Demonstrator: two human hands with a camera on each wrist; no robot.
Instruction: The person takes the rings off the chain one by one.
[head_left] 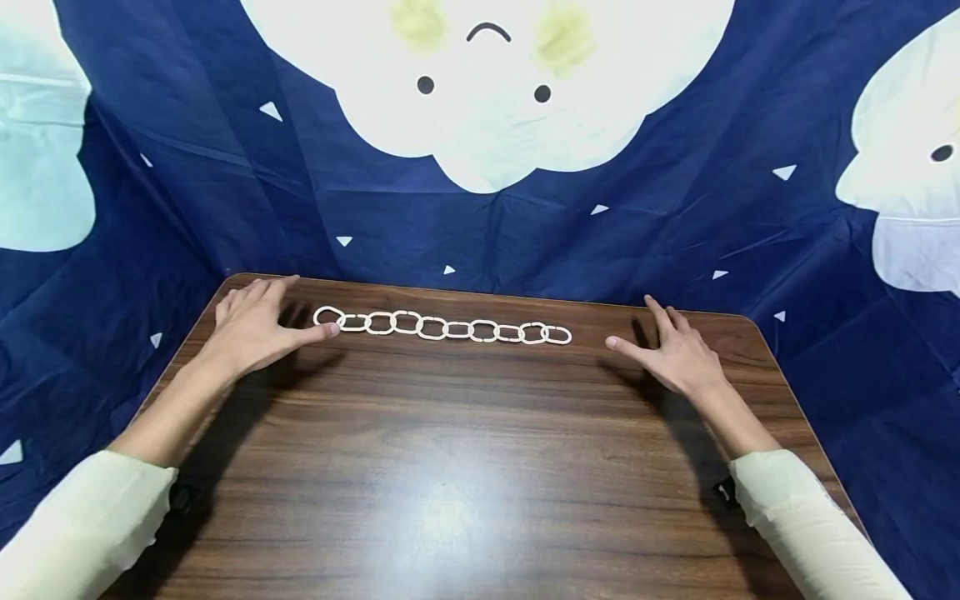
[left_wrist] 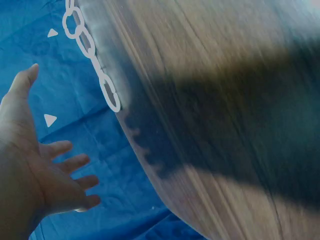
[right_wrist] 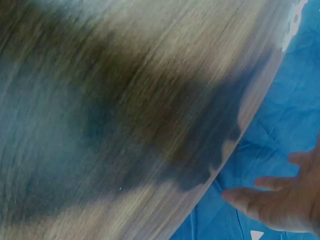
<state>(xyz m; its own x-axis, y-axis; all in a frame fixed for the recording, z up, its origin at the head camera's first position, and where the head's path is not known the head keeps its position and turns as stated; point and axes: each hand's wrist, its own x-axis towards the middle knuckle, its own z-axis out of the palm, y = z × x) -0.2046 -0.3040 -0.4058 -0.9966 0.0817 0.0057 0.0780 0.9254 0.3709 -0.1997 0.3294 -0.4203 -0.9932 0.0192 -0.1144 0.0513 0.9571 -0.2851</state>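
A white plastic chain (head_left: 457,330) of several linked rings lies stretched out from left to right near the table's far edge. My left hand (head_left: 258,329) is spread at the chain's left end, its thumb tip in front of the first links in the head view. In the left wrist view the left hand (left_wrist: 35,165) shows spread fingers with nothing in them, apart from the chain (left_wrist: 85,42). Beyond the chain's right end is my right hand (head_left: 678,350), fingers apart and holding nothing. The right wrist view shows this hand (right_wrist: 285,200) and a bit of the chain (right_wrist: 295,22).
The brown wood-grain table (head_left: 480,433) has rounded far corners. Behind it and at both sides hangs a dark blue cloth (head_left: 420,225) with white clouds and small triangles. Both arms cast shadows on the tabletop.
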